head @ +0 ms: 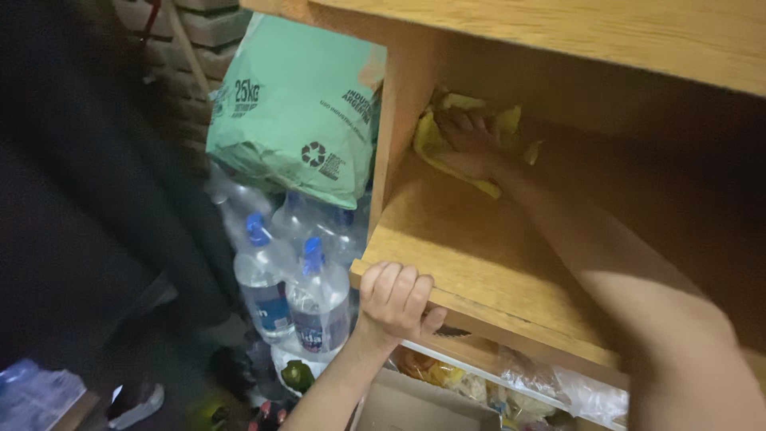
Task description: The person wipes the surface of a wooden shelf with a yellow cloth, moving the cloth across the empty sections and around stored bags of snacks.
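My right hand [472, 144] reaches deep into a wooden shelf compartment and presses flat on a yellow cloth [431, 140] against the back left corner. The cloth bunches around the fingers. My left hand [395, 299] curls over the front edge of the wooden shelf board [479, 263] near its left end, fingers on top and thumb below.
A green paper sack [299, 108] leans left of the shelf unit above several clear water bottles with blue caps [291, 279]. Bagged goods in clear plastic [519, 379] and a cardboard box [415, 403] sit under the shelf. A brick wall [183, 56] stands behind.
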